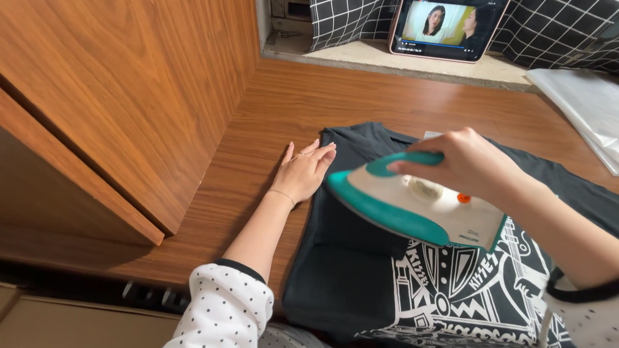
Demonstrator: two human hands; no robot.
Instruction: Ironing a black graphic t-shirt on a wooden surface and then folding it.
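Observation:
A black T-shirt (pixel 348 264) with a white graphic print lies flat on a wooden table (pixel 309 96). My right hand (pixel 467 161) grips the teal handle of a white and teal clothes iron (pixel 412 206), which is over the shirt's middle, tip pointing left. My left hand (pixel 306 171) rests flat with fingers together, palm down, at the shirt's left edge, partly on the fabric and partly on the wood. A thin bracelet circles that wrist. Both arms wear white dotted sleeves.
A tablet (pixel 445 26) in a pink case leans against a black grid-patterned wall at the back, showing a video. A wooden cabinet (pixel 129 96) stands on the left. Clear plastic sheeting (pixel 580 106) lies at the far right.

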